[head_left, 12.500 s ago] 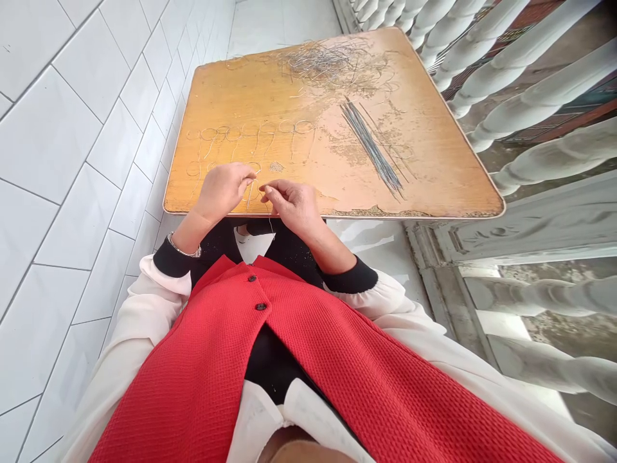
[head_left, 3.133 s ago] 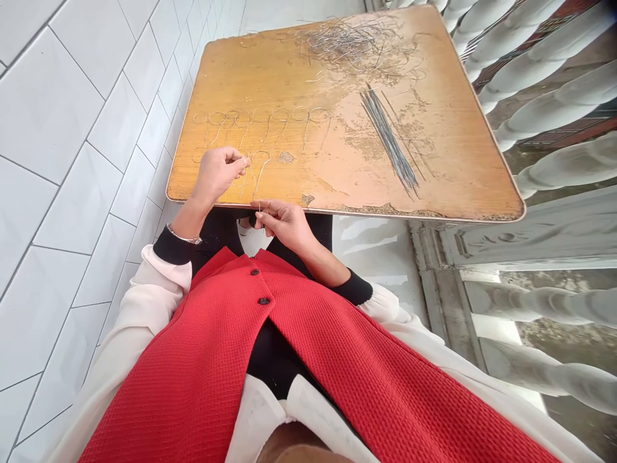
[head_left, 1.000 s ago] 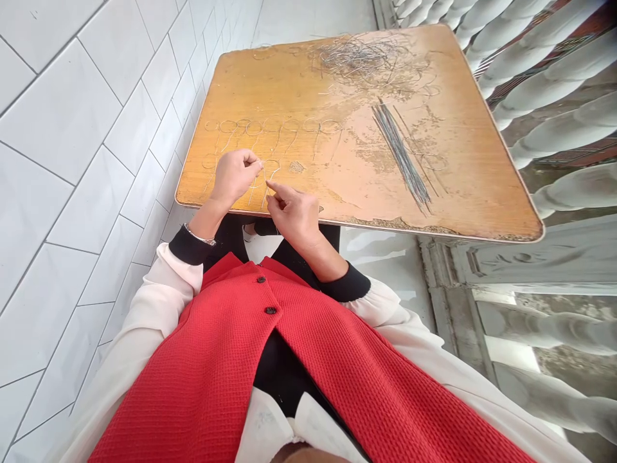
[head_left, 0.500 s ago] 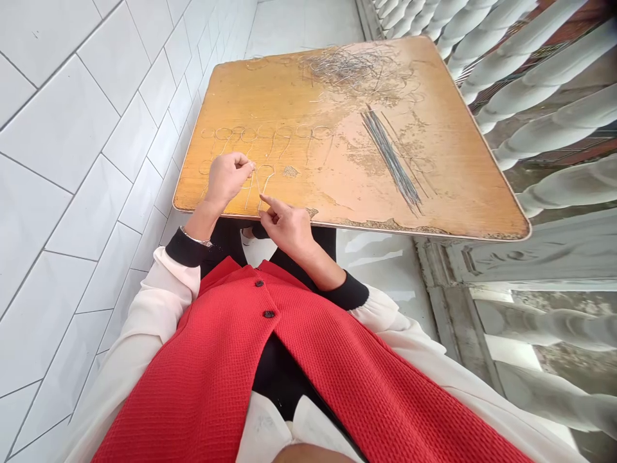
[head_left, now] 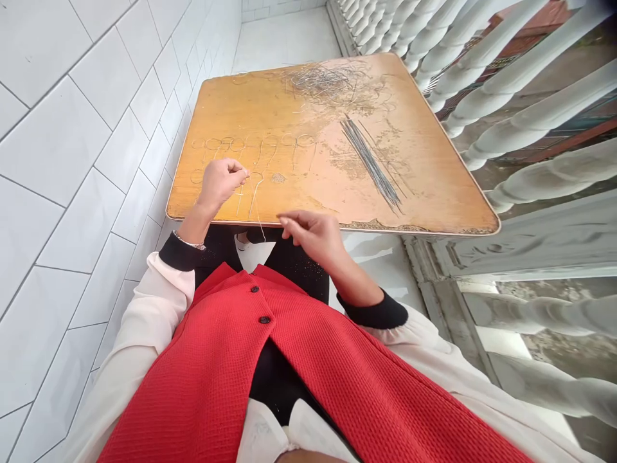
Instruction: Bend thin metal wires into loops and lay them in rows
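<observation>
While left hand point(head_left: 219, 183) pinches thin wire point(head_left: 251, 199) | wire's long axis runs down past table edge point(head_left: 308, 225) | right hand point(head_left: 308, 235) half-open, empty

Thin wire loop point(head_left: 256, 174), long curved tail, trailing downward

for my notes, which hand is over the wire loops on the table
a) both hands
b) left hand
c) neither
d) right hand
b, the left hand is over the rows of wire loops on the table, while the right hand is back at the table's near edge.
</observation>
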Motion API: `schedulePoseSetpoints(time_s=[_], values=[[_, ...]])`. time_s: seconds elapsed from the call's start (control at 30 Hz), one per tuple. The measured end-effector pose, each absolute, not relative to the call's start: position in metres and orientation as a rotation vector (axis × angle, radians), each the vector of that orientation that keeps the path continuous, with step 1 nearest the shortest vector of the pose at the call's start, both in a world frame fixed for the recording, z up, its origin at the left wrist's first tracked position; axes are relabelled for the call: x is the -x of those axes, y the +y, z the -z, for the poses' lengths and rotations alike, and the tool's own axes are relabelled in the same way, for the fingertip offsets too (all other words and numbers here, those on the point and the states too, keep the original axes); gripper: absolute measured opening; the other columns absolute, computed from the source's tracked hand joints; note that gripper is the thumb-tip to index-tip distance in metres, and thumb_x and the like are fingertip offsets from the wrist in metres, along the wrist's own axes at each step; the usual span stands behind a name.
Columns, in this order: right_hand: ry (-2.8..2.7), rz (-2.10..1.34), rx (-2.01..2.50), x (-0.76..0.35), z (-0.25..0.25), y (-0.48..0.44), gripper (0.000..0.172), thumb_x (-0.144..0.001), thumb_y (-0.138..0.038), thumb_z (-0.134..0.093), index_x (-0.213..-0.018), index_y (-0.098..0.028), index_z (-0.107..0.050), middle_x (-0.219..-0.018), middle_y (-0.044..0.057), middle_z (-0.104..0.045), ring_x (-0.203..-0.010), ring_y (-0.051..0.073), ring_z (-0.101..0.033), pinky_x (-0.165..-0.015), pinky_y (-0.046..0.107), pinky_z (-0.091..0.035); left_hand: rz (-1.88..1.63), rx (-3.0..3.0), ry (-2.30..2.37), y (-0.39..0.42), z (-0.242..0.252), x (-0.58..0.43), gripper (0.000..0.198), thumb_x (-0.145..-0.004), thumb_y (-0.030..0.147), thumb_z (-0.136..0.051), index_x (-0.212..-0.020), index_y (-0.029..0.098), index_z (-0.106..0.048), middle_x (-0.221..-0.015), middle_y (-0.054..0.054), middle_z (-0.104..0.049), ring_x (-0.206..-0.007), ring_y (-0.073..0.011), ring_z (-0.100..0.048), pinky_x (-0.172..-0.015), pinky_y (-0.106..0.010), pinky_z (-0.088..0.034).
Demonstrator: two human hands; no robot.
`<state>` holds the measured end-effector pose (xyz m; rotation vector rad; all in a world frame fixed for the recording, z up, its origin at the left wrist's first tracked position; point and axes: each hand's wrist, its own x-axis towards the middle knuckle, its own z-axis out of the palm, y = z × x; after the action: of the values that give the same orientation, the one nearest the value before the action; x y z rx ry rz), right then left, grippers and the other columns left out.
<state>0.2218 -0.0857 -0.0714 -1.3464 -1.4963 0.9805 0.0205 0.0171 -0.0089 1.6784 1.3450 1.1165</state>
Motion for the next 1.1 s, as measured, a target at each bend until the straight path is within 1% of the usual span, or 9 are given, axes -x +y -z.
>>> schedulePoseSetpoints(time_s=[0.1,0.23,0.4,0.57,0.7,0.8,0.9,1.0,1.1], values=[[-1.403,-0.978,1.314,-0.219,0.054,-0.065,0.030,-0.084,-0.040,-0.068,-0.095,-0.014,-0.077,-0.069,0.001,-0.070,-0.047,0.007,-0.048,-0.050,0.023,-0.040,-1.050,-1.714,1.297,0.016,0.010,-0.033,0.025,-0.078,0.008,-0.066,-0.056,0.018,-0.058,-0.056,0.003,-0.059,-0.056,-0.0081,-0.051,-0.063,-0.027,-0.043],[-1.239,-1.166,1.279,-0.210,0.049,-0.040,0.021,-0.077,-0.033,-0.076,-0.070,-0.015,-0.069,-0.057,-0.002,-0.062,-0.044,0.005,-0.042,-0.043,0.021,-0.030,-0.985,-1.768,1.231,0.018,0.012,-0.051,0.025,-0.078,0.008,-0.066,-0.055,0.017,-0.060,-0.056,0.002,-0.059,-0.056,-0.0077,-0.051,-0.062,-0.027,-0.041],[-1.092,-1.217,1.290,-0.215,0.052,-0.030,0.021,-0.074,-0.018,-0.076,-0.059,-0.015,-0.061,-0.053,-0.003,-0.060,-0.040,0.004,-0.041,-0.040,0.019,-0.027,-0.895,-1.727,1.139,0.027,0.015,-0.070,0.023,-0.080,0.006,-0.068,-0.060,0.016,-0.063,-0.058,0.002,-0.061,-0.058,-0.0082,-0.054,-0.064,-0.026,-0.044],[-1.015,-1.205,1.454,-0.230,0.051,-0.021,0.029,-0.076,-0.007,-0.067,-0.052,-0.017,-0.055,-0.045,-0.003,-0.054,-0.036,0.005,-0.042,-0.036,0.018,-0.030,-0.995,-1.676,1.230,0.042,0.020,-0.063,0.022,-0.098,0.024,-0.058,-0.079,0.018,-0.067,-0.082,-0.004,-0.073,-0.075,-0.0107,-0.064,-0.073,-0.025,-0.050],[-1.037,-1.169,1.498,-0.236,0.053,-0.011,0.029,-0.074,-0.005,-0.066,-0.051,-0.017,-0.055,-0.044,-0.003,-0.054,-0.036,0.004,-0.042,-0.036,0.017,-0.030,-1.032,-1.874,1.298,0.044,0.033,-0.044,0.011,-0.094,0.020,-0.060,-0.099,0.016,-0.069,-0.106,-0.008,-0.076,-0.094,-0.0149,-0.070,-0.088,-0.029,-0.054],[-1.044,-1.194,1.467,-0.237,0.055,-0.008,0.027,-0.074,-0.008,-0.066,-0.050,-0.017,-0.056,-0.044,-0.002,-0.054,-0.037,0.005,-0.041,-0.037,0.018,-0.028,-0.886,-2.179,1.219,0.039,0.044,-0.038,0.040,-0.083,0.015,-0.070,-0.122,0.016,-0.065,-0.129,-0.012,-0.071,-0.114,-0.0213,-0.068,-0.101,-0.036,-0.053],[-1.072,-1.250,1.417,-0.235,0.055,-0.009,0.026,-0.073,-0.009,-0.065,-0.050,-0.016,-0.057,-0.045,-0.002,-0.055,-0.037,0.005,-0.041,-0.038,0.018,-0.027,-0.752,-2.455,1.052,0.036,0.049,-0.042,0.071,-0.076,0.011,-0.074,-0.143,0.019,-0.052,-0.152,-0.014,-0.055,-0.141,-0.0266,-0.052,-0.118,-0.043,-0.042],[-1.109,-1.290,1.390,-0.232,0.053,-0.012,0.026,-0.074,-0.011,-0.065,-0.050,-0.016,-0.058,-0.045,-0.002,-0.054,-0.038,0.005,-0.041,-0.038,0.019,-0.027,-0.606,-2.600,0.935,0.039,0.049,-0.050,0.073,-0.081,0.010,-0.068,-0.149,0.019,-0.045,-0.159,-0.014,-0.047,-0.149,-0.0272,-0.044,-0.125,-0.045,-0.035],[-1.123,-1.296,1.392,-0.230,0.052,-0.014,0.024,-0.075,-0.012,-0.066,-0.053,-0.016,-0.059,-0.046,-0.002,-0.054,-0.039,0.005,-0.041,-0.038,0.019,-0.028,-0.486,-2.640,0.914,0.042,0.046,-0.057,0.061,-0.087,0.010,-0.061,-0.146,0.017,-0.048,-0.153,-0.015,-0.054,-0.144,-0.0279,-0.051,-0.121,-0.047,-0.039]])
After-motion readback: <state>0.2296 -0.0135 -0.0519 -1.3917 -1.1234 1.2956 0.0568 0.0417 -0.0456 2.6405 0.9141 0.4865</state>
